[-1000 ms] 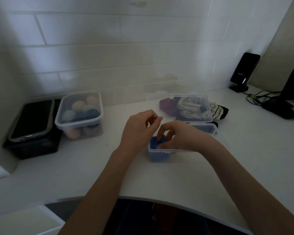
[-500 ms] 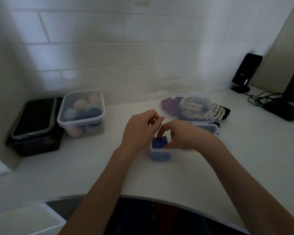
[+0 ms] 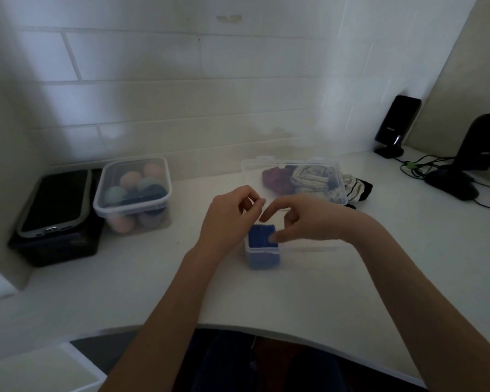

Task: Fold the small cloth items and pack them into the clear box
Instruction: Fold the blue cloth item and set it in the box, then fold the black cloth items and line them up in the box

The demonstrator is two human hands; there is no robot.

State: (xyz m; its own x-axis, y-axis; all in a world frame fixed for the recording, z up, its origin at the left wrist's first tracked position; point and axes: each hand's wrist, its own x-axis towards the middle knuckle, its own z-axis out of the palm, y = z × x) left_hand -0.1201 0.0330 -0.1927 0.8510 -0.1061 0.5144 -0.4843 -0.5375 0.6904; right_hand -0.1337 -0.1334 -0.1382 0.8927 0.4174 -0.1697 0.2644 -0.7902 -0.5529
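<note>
A white counter (image 3: 153, 278) filled the middle of the frame, under a white tiled wall (image 3: 181, 80). At centre sat the clear box (image 3: 309, 247), its left end packed with a folded blue cloth (image 3: 262, 236) that stood against the near-left corner. Behind it, toward the upper right, the box's clear lid (image 3: 294, 179) lay over a heap of loose cloth items (image 3: 311, 181) — one dark red, others striped. At the left of the frame stood a lidded tub of coloured balls (image 3: 133, 193), with a black case (image 3: 57, 219) beside it. Dark speakers (image 3: 396, 125) and cables occupied the far right.

The left hand (image 3: 227, 222) hovered just left of the box, its fingers loosely curled and holding nothing that I could make out. The right hand (image 3: 303, 219) hung over the box, fingers relaxed and spread — the index finger pointed left above the blue cloth and the thumb tip lay at the cloth's right edge, though whether it touched was blurred.
</note>
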